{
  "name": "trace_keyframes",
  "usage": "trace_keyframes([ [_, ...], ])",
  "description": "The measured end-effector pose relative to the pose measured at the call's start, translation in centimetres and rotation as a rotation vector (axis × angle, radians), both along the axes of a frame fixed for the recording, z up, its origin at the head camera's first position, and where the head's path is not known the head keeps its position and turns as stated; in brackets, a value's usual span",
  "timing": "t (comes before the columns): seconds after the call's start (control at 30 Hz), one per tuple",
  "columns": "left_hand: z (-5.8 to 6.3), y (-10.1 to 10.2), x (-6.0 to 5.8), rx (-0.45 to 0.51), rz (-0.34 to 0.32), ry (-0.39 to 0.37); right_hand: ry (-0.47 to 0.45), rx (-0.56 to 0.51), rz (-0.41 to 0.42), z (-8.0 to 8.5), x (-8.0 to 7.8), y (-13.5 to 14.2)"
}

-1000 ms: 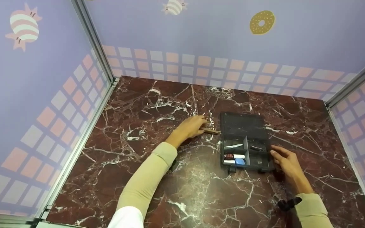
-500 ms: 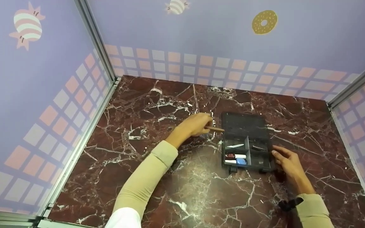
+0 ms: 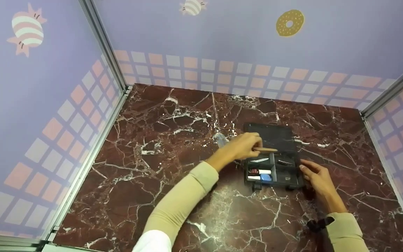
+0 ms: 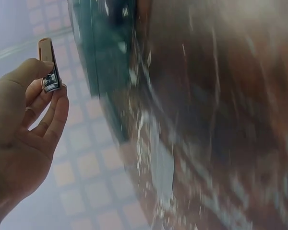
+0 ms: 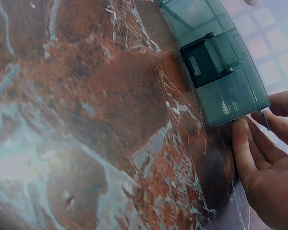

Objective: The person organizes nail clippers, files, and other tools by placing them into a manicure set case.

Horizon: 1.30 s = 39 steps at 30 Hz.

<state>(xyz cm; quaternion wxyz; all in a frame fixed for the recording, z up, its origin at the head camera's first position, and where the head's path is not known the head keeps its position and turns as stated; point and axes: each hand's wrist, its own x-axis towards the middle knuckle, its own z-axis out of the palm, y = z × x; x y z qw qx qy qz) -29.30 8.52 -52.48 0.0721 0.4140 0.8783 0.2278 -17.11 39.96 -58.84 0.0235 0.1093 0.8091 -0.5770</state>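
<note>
My left hand pinches a nail clipper between thumb and fingers; its tan lever shows in the head view, over the open black plastic box. In the box's lower half, a slim silvery tool lies in the upper left compartment and a dark slim item in the upper right. Below left are a dark red bottle with a white cap and a blue bottle, also white-capped. My right hand rests its fingertips and thumb against the box's right side.
Small white bits are scattered left of the box on the red-brown marbled tabletop. Patterned purple walls close in the back and both sides. A black strap is at the right wrist.
My left hand has moved right with the nail clipper, from the tabletop beside the box to over its middle. The right hand has stayed at the box's right side.
</note>
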Motion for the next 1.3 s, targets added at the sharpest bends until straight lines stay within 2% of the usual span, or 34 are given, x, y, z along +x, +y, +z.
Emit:
trace_keyframes([
  [0.2, -0.7, 2.8, 0.5, 0.005, -0.022, 0.045, -0.002, 0.007, -0.001, -0.1, -0.2, 0.1],
  [0.4, -1.0, 5.6, 1.2, -0.030, -0.002, 0.036, -0.035, -0.018, -0.019, 0.1, -0.3, 0.1],
  [0.63, -1.6, 8.3, 1.5, -0.083, 0.041, 0.080, -0.034, -0.011, -0.017, 0.2, -0.2, 0.1],
  [0.97, -2.2, 9.1, 1.7, -0.062, 0.169, 0.026, -0.062, -0.088, -0.007, -0.3, -0.3, 0.0],
  [1.3, -2.5, 9.9, 2.0, -0.105, 0.187, 0.039, -0.073, -0.108, -0.025, -0.3, -0.3, 0.2],
])
